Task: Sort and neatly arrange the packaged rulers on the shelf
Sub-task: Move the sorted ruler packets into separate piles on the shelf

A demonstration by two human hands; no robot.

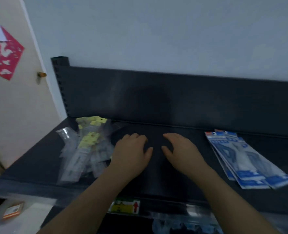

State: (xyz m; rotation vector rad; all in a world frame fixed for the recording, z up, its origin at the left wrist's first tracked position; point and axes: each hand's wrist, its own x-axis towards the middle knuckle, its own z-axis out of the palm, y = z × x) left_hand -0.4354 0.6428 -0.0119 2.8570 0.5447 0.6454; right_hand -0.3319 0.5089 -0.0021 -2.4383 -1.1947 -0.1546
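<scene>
- Here, both hands are out over the dark shelf (38, 159), in the middle of the frame, a little apart from each other.
- The left hand (131, 152) is palm down with its fingers loosely curved and nothing in them; it is just beside the heap of clear packs, and whether it touches them I cannot tell.
- The right hand (182, 149) is likewise relaxed and holds nothing, thumb pointing toward the other hand. Whether either hand rests on the shelf surface is unclear.
- The clear ruler packs (84, 149), some with yellow header cards, lie in a jumbled heap at centre left of the frame, overlapping at different angles.
- The blue ruler packs (246, 159) lie at the right of the frame, well apart from the heap, fanned and overlapping, their long sides roughly parallel.
- A dark back panel (173, 98) rises behind the shelf.
- A yellow label (124, 206) with a red arrow sits on the shelf's front edge, lower centre.
- At upper left, a red paper (3, 54) hangs on a pale door (13, 115).
</scene>
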